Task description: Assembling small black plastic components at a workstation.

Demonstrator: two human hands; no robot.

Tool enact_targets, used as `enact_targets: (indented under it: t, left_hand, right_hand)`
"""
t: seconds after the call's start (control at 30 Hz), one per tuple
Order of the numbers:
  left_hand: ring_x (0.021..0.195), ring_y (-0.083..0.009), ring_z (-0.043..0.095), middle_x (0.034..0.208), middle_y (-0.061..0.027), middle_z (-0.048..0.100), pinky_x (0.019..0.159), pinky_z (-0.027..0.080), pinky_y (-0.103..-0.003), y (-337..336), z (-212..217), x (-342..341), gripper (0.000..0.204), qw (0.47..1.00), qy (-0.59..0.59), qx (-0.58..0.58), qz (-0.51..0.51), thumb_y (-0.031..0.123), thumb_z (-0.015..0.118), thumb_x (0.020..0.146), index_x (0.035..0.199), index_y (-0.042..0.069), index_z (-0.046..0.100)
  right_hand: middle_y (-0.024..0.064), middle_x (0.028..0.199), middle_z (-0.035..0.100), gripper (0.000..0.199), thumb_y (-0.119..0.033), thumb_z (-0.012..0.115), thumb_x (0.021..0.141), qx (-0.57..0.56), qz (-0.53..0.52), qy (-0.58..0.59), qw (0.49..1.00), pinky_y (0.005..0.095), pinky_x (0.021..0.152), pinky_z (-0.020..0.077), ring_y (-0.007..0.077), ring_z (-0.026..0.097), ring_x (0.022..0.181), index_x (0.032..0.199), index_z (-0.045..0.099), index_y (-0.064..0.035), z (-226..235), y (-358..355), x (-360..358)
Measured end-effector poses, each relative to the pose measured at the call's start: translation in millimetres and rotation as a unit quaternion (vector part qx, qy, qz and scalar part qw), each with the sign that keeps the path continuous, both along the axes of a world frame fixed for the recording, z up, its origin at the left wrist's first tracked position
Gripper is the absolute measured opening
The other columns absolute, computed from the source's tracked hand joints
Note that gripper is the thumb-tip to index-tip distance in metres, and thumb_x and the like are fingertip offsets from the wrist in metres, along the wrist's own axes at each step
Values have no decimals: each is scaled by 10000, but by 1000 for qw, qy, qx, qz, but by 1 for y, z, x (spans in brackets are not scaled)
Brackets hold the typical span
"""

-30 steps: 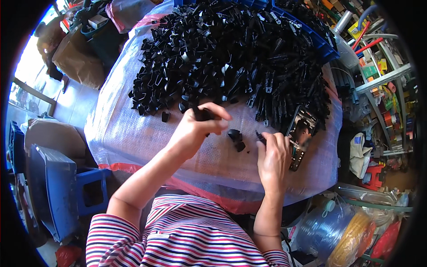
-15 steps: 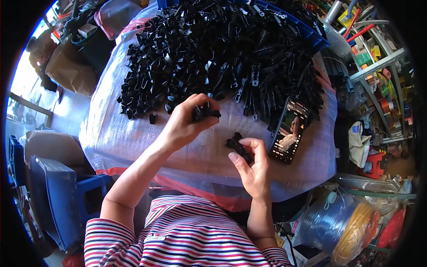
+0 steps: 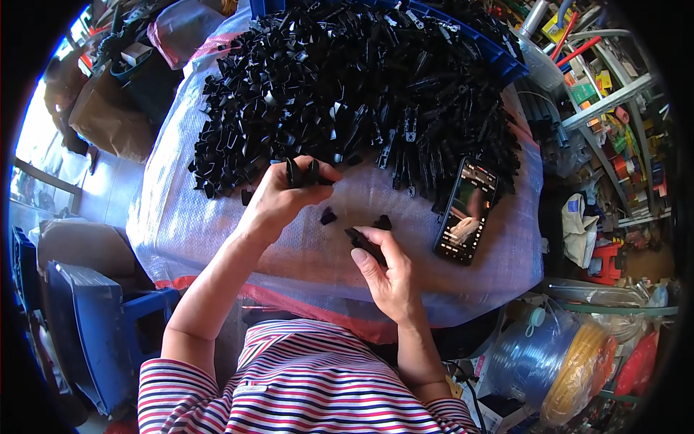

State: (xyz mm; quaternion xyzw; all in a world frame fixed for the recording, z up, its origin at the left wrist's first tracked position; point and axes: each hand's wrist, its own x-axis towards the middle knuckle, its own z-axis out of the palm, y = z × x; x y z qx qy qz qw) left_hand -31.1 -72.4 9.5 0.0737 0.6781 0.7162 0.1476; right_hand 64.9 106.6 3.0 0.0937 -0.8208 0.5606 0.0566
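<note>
Two hands, one phone, many black pieces (past counting)

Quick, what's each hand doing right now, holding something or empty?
Left hand: closed around black parts.
Right hand: closed, pinching a dark elongated part.

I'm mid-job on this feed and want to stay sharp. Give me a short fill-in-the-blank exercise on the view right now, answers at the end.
1. The right hand pinches a small part coloured ____.
2. The phone lies farther from the ____ hand than from the other.
3. Beside the wrapped blue coil is a ____ coil.
4. The person's shirt is patterned with ____.

Missing words: black; left; yellow; stripes.
</note>
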Motion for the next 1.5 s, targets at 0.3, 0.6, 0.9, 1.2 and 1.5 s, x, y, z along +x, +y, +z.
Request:
enact_targets:
  t: [0.3,0.6,0.9,1.2,1.5]
  left_hand:
    - [584,-43,434,659,41,514,529,349,-198,11,1,22,201,995,-52,63,-59,204,696,776,838,49,584]
    - [587,-50,452,711,16,545,509,355,-204,28,-3,43,215,954,-175,239,-37,204,690,784,871,47,572]
    - [574,-86,490,746,-51,589,515,376,-207,27,-7,37,185,952,-177,248,19,155,660,801,904,23,582]
    - [588,-65,481,708,-9,575,537,387,-206,34,-5,47,127,976,-79,192,61,149,641,825,844,36,586]
    - [622,-62,481,742,-8,570,575,399,-199,38,-2,63,123,993,3,49,104,118,618,826,881,13,584]
  right_hand:
    - [6,869,568,324,-160,638,834,-48,-49,35,997,197,640,439,74,516,706,1109,535,-24,15,-9,4]
    - [13,782,586,270,-113,713,761,0,-89,142,986,185,526,410,50,484,594,983,591,-22,6,-16,-7]
    - [0,711,513,233,-172,531,900,-1,-99,-2,995,231,611,420,97,467,628,1040,531,14,11,4,11]
    - [120,750,588,194,-178,536,896,44,-70,-12,997,301,579,442,202,555,621,972,562,-2,15,0,9]
    - [151,702,587,142,-152,517,899,48,-96,39,993,361,523,438,307,583,595,875,512,-12,6,-16,0]
